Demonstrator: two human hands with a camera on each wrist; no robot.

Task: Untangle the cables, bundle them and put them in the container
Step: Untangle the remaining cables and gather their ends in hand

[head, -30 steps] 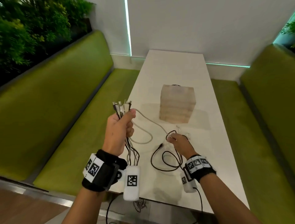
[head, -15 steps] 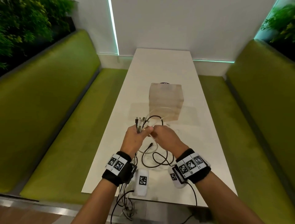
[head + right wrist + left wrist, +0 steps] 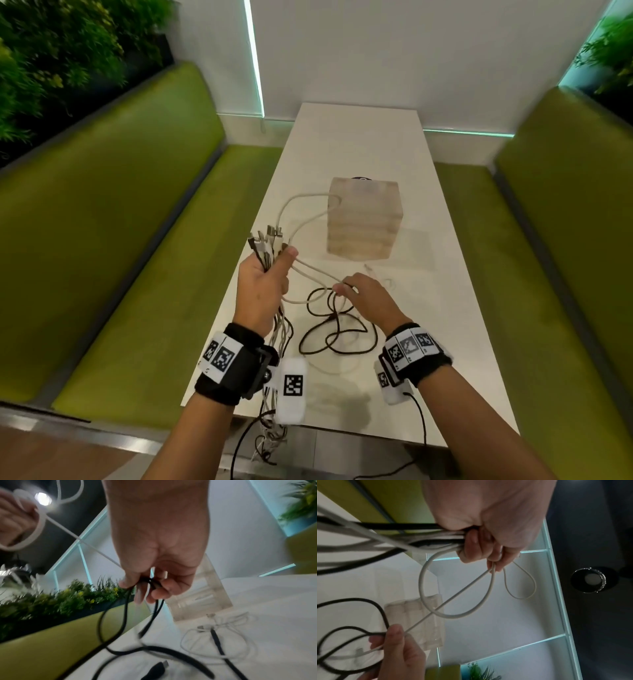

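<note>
- We can read no words, only black-and-white square codes on our wrist bands (image 3: 412, 346).
- Our left hand (image 3: 262, 287) squeezes the cable bunch (image 3: 265, 245); the plugs stick up above our fingers.
- Our right hand (image 3: 368, 298) pinches a black cable (image 3: 120, 623).
- The container (image 3: 363, 219) stands past our fingertips, on the white table (image 3: 462, 325).

Long white rectangular table (image 3: 352, 137) stretches ahead of the hands, padded green bench seats (image 3: 120, 240) flanking, leafy green plants (image 3: 51, 51) far left.
</note>
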